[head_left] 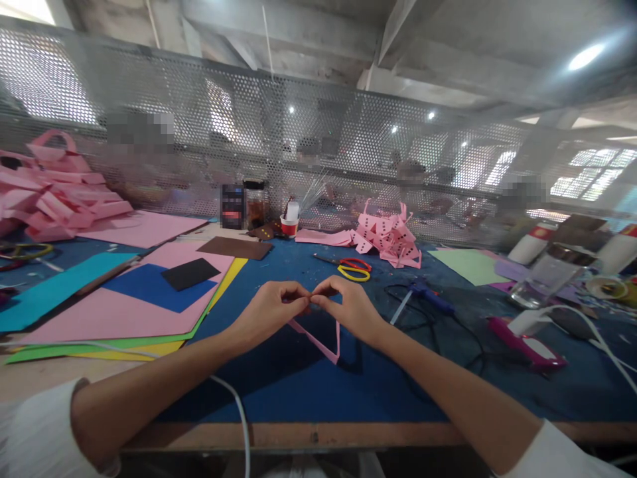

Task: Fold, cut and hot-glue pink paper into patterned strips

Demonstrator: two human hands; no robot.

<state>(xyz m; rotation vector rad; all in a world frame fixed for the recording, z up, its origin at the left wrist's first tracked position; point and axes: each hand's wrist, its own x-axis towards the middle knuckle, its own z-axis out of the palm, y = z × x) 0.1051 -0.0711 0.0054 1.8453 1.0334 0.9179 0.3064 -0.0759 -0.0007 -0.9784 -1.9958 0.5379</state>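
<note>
Between my hands hangs a narrow pink paper strip [318, 345], bent into an angular loop above the blue tabletop. My left hand [273, 305] pinches it at the top, thumb against fingers. Fingertip to fingertip with it, my right hand [351, 304] is closed on the same strip. The pinched ends are hidden by my fingers. Just beyond my hands lie scissors [354, 267] with red and yellow handles. A blue glue gun [430, 297] with its cord rests to the right of my right hand.
Stacked coloured sheets [149, 318] cover the left side, near a heap of pink paper pieces [60, 192]. Dotted pink pieces [388, 236] sit at the back by a perforated metal screen [338, 146]. A glass jar [547, 275] and a magenta device [527, 345] stand right.
</note>
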